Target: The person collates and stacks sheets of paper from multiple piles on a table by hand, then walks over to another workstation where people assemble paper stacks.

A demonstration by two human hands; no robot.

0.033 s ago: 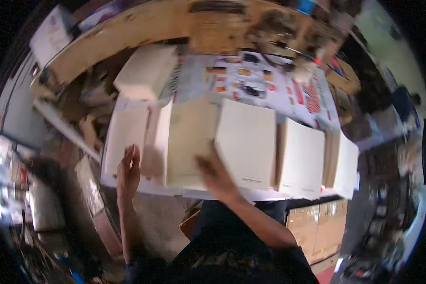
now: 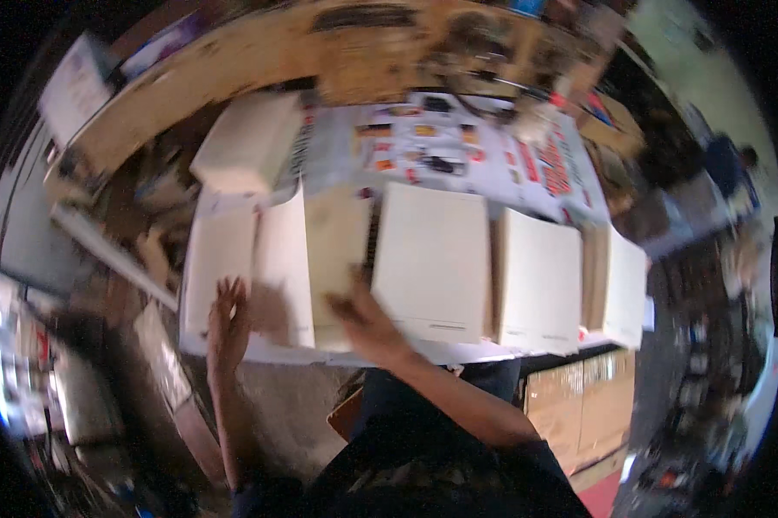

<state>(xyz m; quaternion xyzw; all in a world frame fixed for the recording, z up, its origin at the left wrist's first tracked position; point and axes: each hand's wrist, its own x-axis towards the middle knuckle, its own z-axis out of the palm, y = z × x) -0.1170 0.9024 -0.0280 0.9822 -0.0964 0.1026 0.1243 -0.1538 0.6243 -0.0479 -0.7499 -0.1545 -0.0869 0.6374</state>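
Several stacks of white and cream paper lie in a row along the table's near edge. My left hand (image 2: 227, 324) is open over the leftmost white stack (image 2: 221, 242), fingers apart and slightly bent. Beside it, a white sheet (image 2: 285, 259) curves upward along its right edge, with a hand-shaped shadow on it. My right hand (image 2: 367, 324) is smeared by motion over the lower part of a cream sheet (image 2: 337, 224), just left of a white stack (image 2: 432, 259). Whether its fingers pinch any paper cannot be made out.
Two more curved paper stacks, one white (image 2: 540, 281) and another (image 2: 622, 285), stand to the right. A thick paper block (image 2: 249, 142) lies at the back left. A printed banner (image 2: 493, 164) covers the table. Cardboard boxes (image 2: 579, 401) sit below at right.
My right hand has moved left across the cream sheet. More of the white sheet beside it now shows, covering part of the cream one. My left hand's fingers have spread; the whole view has shifted slightly.
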